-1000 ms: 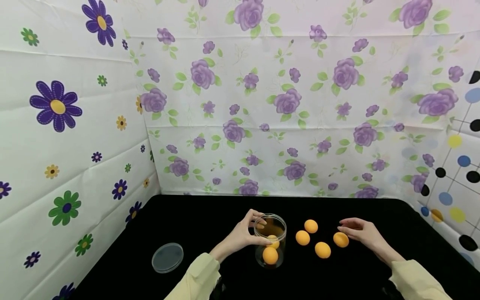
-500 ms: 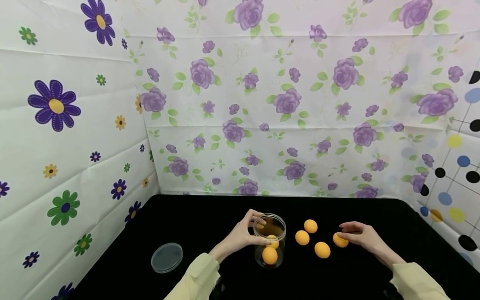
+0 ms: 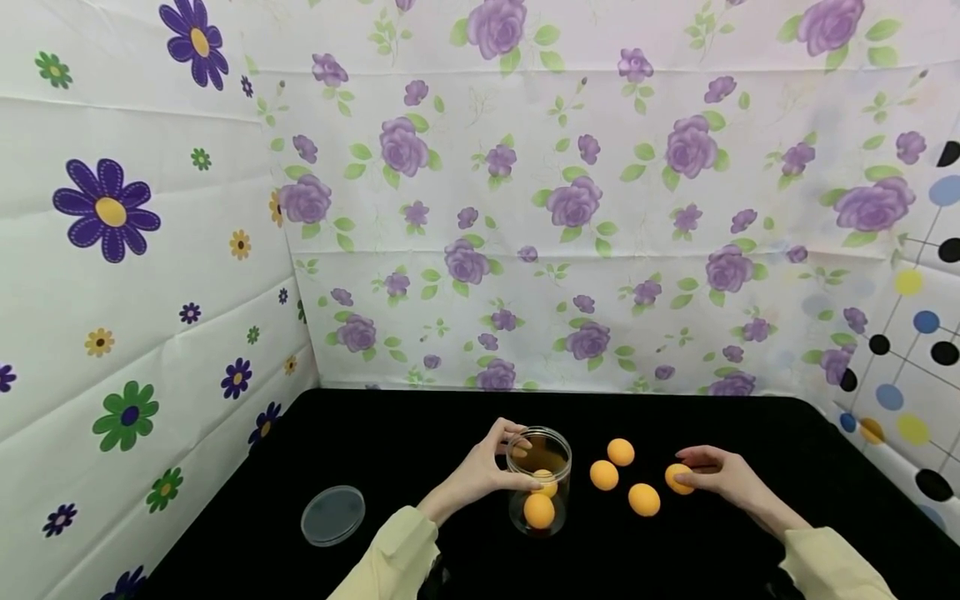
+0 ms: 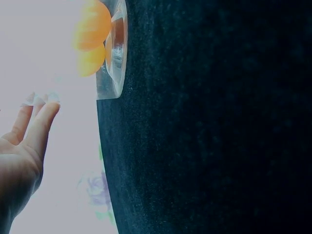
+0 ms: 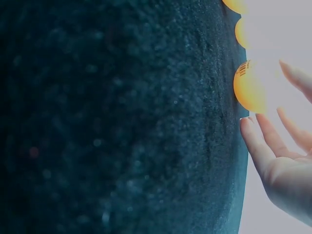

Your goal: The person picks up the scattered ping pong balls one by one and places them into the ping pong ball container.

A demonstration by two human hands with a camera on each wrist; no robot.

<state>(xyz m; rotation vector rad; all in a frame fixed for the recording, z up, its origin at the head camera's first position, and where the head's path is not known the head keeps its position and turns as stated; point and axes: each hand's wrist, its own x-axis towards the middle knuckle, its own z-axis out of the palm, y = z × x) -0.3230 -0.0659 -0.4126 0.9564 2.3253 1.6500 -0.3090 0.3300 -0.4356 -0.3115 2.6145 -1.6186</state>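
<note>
My left hand (image 3: 487, 463) holds a clear round jar (image 3: 557, 500) near its open rim, thumb in front and fingers behind. Inside lie two orange ping-pong balls (image 3: 539, 511), one partly behind the thumb. Left-hand fingers and the jar (image 4: 108, 87) also appear in the left wrist view. To the right, my right hand (image 3: 726, 477) pinches another orange ping-pong ball (image 3: 676, 477) low at the black tabletop, its thumb across the ball's right side. In the washed-out right wrist view, a ball with dark print (image 5: 247, 90) shows by the fingertips.
Three loose orange balls (image 3: 643, 500) lie between the jar and my right hand. A clear round lid (image 3: 333, 516) rests left of the jar on the black table (image 3: 420, 417). Patterned cloth walls (image 3: 480, 317) stand behind and at both sides.
My right hand's thumb and fingers have closed on the rightmost ball, which has shifted very slightly. The left hand and jar have stayed in place.
</note>
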